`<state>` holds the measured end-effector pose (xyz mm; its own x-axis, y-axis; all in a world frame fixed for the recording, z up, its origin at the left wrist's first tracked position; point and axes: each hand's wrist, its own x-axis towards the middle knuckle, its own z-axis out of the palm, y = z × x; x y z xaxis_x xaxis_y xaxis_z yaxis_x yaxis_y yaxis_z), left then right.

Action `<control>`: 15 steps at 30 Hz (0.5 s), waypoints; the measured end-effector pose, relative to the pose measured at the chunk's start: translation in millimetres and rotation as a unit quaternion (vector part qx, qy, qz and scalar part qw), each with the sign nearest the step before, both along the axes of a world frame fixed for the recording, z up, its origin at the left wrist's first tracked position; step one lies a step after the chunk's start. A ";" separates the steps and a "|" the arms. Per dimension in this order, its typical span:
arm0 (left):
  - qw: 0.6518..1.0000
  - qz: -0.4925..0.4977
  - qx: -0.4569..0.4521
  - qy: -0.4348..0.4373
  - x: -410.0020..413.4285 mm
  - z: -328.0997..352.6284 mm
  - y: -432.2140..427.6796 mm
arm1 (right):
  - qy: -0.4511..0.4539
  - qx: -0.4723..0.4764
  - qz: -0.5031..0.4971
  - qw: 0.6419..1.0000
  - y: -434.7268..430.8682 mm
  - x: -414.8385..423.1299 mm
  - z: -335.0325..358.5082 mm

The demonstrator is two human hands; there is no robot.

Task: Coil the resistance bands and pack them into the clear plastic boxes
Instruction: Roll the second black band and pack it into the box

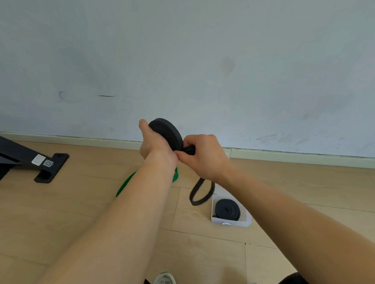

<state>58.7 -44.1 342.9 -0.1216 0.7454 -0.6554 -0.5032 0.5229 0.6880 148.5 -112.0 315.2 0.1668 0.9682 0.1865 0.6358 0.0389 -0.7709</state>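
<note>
With the left hand (153, 143) gripping the black coil (166, 133) in mid-air and the right hand (203, 157) pinching its loose tail (201, 192), wind tight and flat, so it fits a box (230, 221) on the floor.

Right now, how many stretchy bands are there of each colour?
Black: 2, the half-coiled band held by the left hand and right hand, and the coiled band in the clear box.
Green: 1, the green band on the floor.
Total: 3 bands.
</note>
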 end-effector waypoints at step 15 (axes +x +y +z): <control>0.999 -0.035 0.027 -0.026 -1.1 -8.5 10.4 | 0.005 0.004 0.000 1.000 3.3 1.7 -5.3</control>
